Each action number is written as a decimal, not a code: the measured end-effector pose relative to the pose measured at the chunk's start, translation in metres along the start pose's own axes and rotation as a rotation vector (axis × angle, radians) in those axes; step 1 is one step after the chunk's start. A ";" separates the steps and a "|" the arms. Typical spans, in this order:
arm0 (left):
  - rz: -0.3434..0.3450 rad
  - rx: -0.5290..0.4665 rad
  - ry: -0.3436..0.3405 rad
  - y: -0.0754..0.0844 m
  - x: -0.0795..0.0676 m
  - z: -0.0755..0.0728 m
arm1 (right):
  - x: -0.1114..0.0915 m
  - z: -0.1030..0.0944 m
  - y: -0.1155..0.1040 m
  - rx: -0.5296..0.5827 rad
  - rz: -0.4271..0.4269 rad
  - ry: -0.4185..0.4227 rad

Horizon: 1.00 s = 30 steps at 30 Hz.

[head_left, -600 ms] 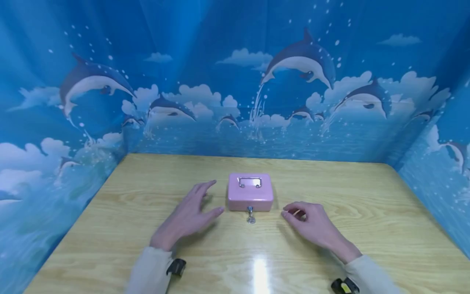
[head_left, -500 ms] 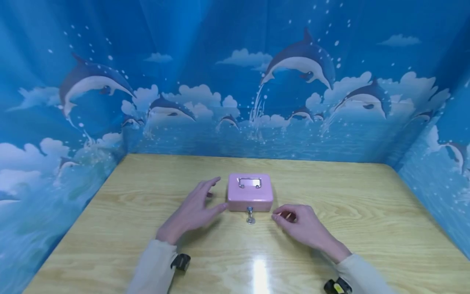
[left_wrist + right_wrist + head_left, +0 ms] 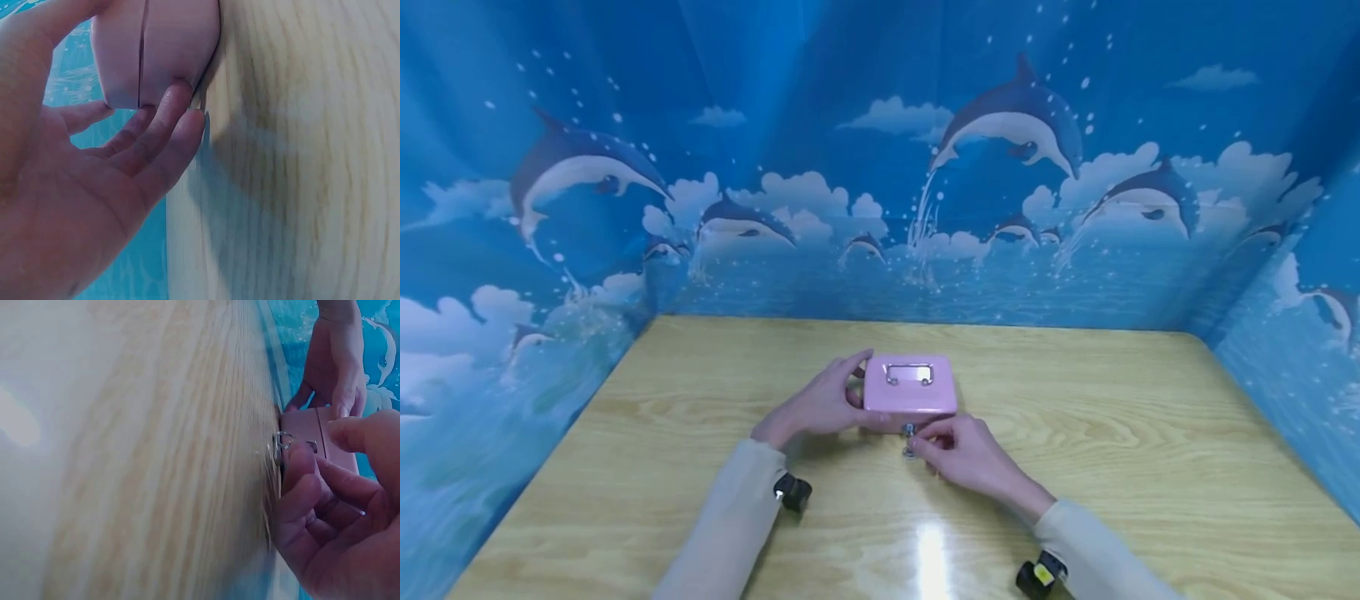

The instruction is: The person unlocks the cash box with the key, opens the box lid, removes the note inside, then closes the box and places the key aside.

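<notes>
A pink cash box (image 3: pixel 910 390) with a metal carry handle on its lid sits closed on the table. At its front lock is a key (image 3: pixel 910 430), with a ring of keys (image 3: pixel 284 440) hanging below. My left hand (image 3: pixel 820 404) holds the box's left side, thumb along the front and index finger at the back corner. In the left wrist view its fingertips touch the box's side wall. My right hand (image 3: pixel 966 454) is at the lock, curled fingertips right beside the key. In the right wrist view a gap shows between its thumb and index finger, around the key.
The box stands on a light wood-grain table (image 3: pixel 1112 417). Blue cloth (image 3: pixel 820 125) printed with dolphins hangs behind and along both sides. Each sleeve carries a small black device, such as the right wrist camera (image 3: pixel 1041 575).
My left hand has moved right and come onto the box's left side. My right hand has moved left from beside the box to the key at the front lock. The box has stayed put.
</notes>
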<state>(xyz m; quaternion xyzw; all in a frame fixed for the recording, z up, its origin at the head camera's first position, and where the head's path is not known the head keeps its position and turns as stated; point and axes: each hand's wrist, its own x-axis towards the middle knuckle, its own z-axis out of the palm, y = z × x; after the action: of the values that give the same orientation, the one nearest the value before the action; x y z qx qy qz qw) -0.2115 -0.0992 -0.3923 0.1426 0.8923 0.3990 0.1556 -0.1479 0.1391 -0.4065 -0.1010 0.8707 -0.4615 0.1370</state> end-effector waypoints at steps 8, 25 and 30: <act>-0.037 -0.040 -0.025 0.000 0.004 0.001 | 0.003 0.003 0.000 0.009 0.051 -0.004; -0.043 -0.105 0.009 0.002 0.003 0.002 | -0.003 -0.029 0.004 -0.247 -0.011 0.089; -0.025 -0.124 0.023 0.000 0.000 0.002 | 0.000 -0.045 0.012 -0.324 -0.190 0.224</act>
<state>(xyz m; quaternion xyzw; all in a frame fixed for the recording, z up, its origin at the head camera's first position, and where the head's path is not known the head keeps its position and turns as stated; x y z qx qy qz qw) -0.2108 -0.0978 -0.3941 0.1170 0.8694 0.4530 0.1586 -0.1634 0.1806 -0.3927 -0.1514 0.9298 -0.3346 -0.0225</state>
